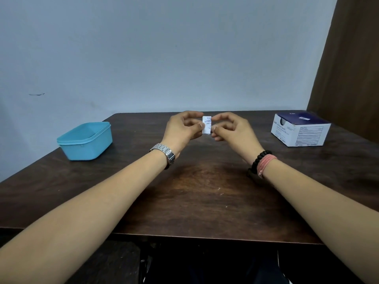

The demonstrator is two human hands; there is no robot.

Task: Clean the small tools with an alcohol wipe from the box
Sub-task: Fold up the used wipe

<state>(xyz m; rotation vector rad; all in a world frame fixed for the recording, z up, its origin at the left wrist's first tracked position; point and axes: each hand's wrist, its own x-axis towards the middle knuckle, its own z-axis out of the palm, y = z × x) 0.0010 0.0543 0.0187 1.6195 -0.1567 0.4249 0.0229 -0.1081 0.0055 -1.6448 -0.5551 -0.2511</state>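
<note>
The left hand (182, 128) and right hand (227, 128) both pinch 1 sealed packet (206, 124) above the table (194, 191). An uneven tear could probably rip the wipe inside or drop it.

Both forearms are bare with no sleeves in view; the left wrist carries a silver metal link-band watch (164, 155), and the right wrist carries a bracelet of round black beads (258, 160) beside a band of wound pink thread (266, 162) lying nearer the elbow.
</note>
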